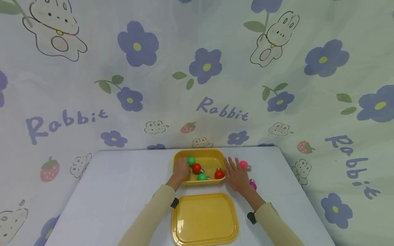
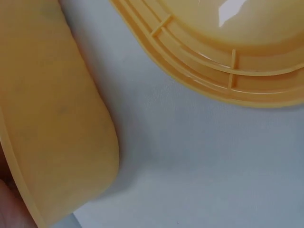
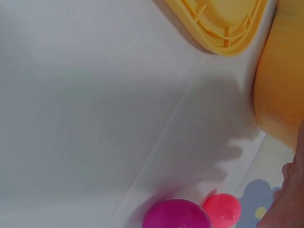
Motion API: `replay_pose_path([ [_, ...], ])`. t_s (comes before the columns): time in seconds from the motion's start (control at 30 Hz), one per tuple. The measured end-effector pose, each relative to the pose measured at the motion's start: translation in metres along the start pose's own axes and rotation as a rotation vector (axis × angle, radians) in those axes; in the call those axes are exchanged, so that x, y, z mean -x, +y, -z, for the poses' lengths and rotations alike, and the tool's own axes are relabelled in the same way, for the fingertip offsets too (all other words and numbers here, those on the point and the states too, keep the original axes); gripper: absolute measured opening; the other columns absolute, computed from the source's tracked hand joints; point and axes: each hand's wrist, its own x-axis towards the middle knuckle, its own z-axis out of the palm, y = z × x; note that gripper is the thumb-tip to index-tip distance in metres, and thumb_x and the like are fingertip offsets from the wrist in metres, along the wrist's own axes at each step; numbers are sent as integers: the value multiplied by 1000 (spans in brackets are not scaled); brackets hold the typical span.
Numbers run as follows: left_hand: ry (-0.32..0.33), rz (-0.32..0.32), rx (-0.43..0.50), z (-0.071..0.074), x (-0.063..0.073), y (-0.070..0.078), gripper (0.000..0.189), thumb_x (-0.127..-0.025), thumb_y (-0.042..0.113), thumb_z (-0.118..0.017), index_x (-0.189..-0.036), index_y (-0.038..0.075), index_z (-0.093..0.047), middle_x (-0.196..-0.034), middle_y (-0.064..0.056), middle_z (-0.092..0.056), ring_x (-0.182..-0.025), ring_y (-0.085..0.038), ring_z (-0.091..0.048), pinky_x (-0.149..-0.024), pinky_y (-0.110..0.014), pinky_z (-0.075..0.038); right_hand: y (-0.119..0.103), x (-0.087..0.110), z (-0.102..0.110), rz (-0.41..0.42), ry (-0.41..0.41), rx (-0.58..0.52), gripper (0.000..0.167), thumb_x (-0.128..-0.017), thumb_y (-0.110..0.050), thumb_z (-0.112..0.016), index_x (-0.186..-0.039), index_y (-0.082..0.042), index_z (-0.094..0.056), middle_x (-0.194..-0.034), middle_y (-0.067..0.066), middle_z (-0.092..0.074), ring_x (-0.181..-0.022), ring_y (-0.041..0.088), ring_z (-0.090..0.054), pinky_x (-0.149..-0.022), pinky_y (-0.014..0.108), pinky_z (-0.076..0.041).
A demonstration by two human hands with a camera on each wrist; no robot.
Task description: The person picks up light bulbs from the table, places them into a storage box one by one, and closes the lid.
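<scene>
My left hand [image 1: 181,168] reaches over the left rim of a yellow plastic box [image 1: 199,182] with its fingers bent; its fingertips are hidden. Close to them lies a green light bulb [image 1: 191,161], its metal base partly covered. Skin of this hand [image 2: 10,209] shows past the box rim in the left wrist view. On the other side, my right hand [image 1: 237,175] lies with straight, spread fingers beside the box's right wall, fingertips by the rim. Also in the box are red bulbs [image 1: 196,168] and another green bulb [image 1: 201,177].
A yellow lid [image 1: 204,220] lies flat in front of the box. Right of the right hand, a pink bulb [image 1: 244,165] and a purple bulb [image 1: 253,185] rest on the white table [image 1: 129,184]. A patterned cloth [image 1: 172,112] hangs behind the table.
</scene>
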Motion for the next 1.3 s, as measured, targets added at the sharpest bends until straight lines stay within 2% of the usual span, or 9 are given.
replay_pose_path([
  [0.13,-22,0,11,1,-3,-2,9,-88,-3,-67,-95,-5,-63,-85,-17,-65,-75,-27,-65,-66,-39,-58,-1,-2,0,-7,-1,0,57,-108,-33,-39,-160,-17,-24,-163,10,-25,-148,40,-17,-114,67,-10],
  [0.3,-46,3,73,7,-5,-5,7,-90,-2,-63,-97,-4,-62,-82,-12,-60,-69,-22,-57,-62,-35,-55,-2,-4,0,-17,-6,2,57,-107,-34,-38,-160,-17,-25,-163,10,-25,-148,40,-18,-114,67,-11],
  [0.47,-57,7,117,15,-7,-9,9,-95,7,-63,-95,-2,-61,-79,-9,-56,-66,-21,-53,-57,-31,-49,-3,-5,1,-26,-13,-6,57,-107,-34,-39,-160,-17,-25,-162,10,-26,-148,40,-18,-114,67,-11],
  [0.57,-56,-10,140,21,-7,-12,13,-96,11,-63,-97,-2,-61,-78,-8,-55,-64,-20,-53,-55,-29,-47,-3,-7,0,-37,-24,-1,57,-107,-34,-38,-160,-18,-22,-163,10,-24,-149,39,-16,-115,67,-9],
  [0.73,-23,-95,156,29,-6,-20,21,-96,11,-61,-110,-5,-63,-81,-7,-58,-65,-19,-53,-59,-30,-50,-3,-10,-3,-51,-27,-14,57,-108,-35,-36,-161,-19,-21,-163,9,-23,-149,38,-14,-115,66,-7],
  [0.9,21,-199,83,33,-3,-29,27,-96,11,-61,-119,-3,-64,-101,-11,-66,-82,-24,-59,-77,-40,-57,-4,-11,-3,-52,-34,-22,58,-108,-35,-36,-161,-19,-18,-164,9,-22,-150,39,-13,-115,66,-6],
  [1.03,73,-275,30,34,1,-36,31,-95,12,-65,-122,-2,-63,-118,-17,-65,-106,-33,-62,-93,-48,-53,-4,-11,-4,-47,-22,-19,57,-108,-35,-36,-161,-19,-20,-163,9,-23,-149,39,-15,-115,67,-7],
  [1.13,103,-309,-14,34,3,-43,38,-95,13,-66,-128,-3,-60,-130,-20,-60,-123,-37,-55,-104,-50,-44,-4,-11,-5,-44,-13,-15,57,-108,-35,-35,-161,-19,-21,-163,9,-24,-149,39,-16,-114,67,-8],
  [1.3,87,-300,-81,32,6,-54,52,-99,21,-61,-142,-5,-48,-149,-23,-45,-139,-40,-38,-113,-53,-32,-4,-10,-6,-46,-18,-15,57,-108,-36,-34,-161,-19,-19,-164,9,-23,-149,39,-15,-115,66,-7],
])
